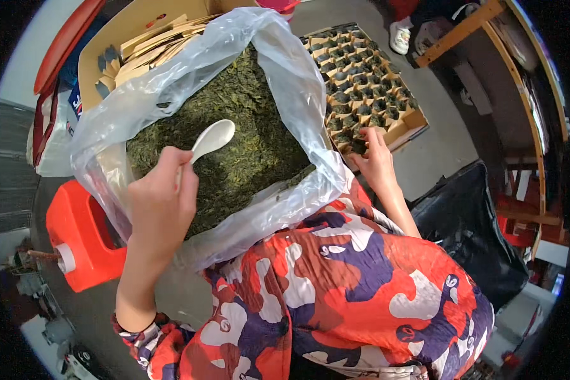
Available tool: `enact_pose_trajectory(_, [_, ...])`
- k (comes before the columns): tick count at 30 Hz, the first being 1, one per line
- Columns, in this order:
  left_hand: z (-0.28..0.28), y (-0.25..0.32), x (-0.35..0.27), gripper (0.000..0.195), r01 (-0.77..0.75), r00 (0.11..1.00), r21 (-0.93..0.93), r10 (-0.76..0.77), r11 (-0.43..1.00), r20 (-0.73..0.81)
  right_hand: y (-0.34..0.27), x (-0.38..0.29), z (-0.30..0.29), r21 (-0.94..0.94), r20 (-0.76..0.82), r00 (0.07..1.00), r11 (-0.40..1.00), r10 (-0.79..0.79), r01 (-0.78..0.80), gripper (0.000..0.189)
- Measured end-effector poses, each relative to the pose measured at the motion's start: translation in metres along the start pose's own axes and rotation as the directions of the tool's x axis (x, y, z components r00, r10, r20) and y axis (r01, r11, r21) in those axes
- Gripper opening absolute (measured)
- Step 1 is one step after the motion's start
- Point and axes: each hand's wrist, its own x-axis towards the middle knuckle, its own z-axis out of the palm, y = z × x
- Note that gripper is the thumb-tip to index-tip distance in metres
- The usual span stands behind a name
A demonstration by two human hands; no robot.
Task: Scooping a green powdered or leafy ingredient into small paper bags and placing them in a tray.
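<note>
My left hand (pixel 164 194) grips the handle of a white spoon (pixel 213 137), whose bowl looks bare. The spoon is over a mass of dark green shredded leaves (pixel 247 114) in a box or tub lined with a clear plastic bag (pixel 292 71). On the right, my right hand (pixel 373 154) reaches to the near edge of a shallow cardboard tray (pixel 411 121). Its fingers are bent at small paper packets (pixel 365 109) standing in rows there, several showing dark contents. Whether those fingertips hold a packet I cannot tell.
A cardboard box (pixel 92 61) of flat brown paper pieces (pixel 142 57) stands behind the bag. An orange-red jug (pixel 80 251) lies at left. A black plastic bag (pixel 465 228) is at right, near a wooden frame (pixel 522 90). A person's shoe (pixel 400 38) shows at upper right.
</note>
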Motion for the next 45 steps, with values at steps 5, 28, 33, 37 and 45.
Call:
enact_pose_trajectory(5, [0.008,-0.002,0.002,0.007,-0.060,0.997,-0.007,0.061,0.998,0.043,0.005,-0.002,-0.003,-0.035,-0.040,0.998,0.998,-0.048,0.047,0.032])
enact_pose_trajectory(28, [0.043,0.008,0.013,0.015,0.541,0.789,-0.606,-0.103,0.584,0.606,-0.123,0.098,-0.075,0.268,-0.227,0.867,0.828,-0.443,0.493,0.014])
enact_pose_trajectory(33, [0.026,-0.007,0.010,0.018,0.621,0.769,-0.660,-0.164,0.424,0.618,-0.235,0.180,-0.081,0.287,-0.177,0.461,0.403,-0.870,0.869,0.023])
enact_pose_trajectory(37, [0.007,-0.009,0.011,0.019,0.648,0.760,-0.690,-0.221,0.323,0.611,-0.294,0.257,-0.016,0.017,0.111,0.278,0.281,-0.954,0.959,0.027])
enact_pose_trajectory(45, [-0.007,-0.012,0.004,0.018,0.603,0.797,-0.745,-0.221,0.285,0.562,-0.326,0.299,0.058,-0.126,0.357,0.330,0.305,-0.874,0.944,0.046])
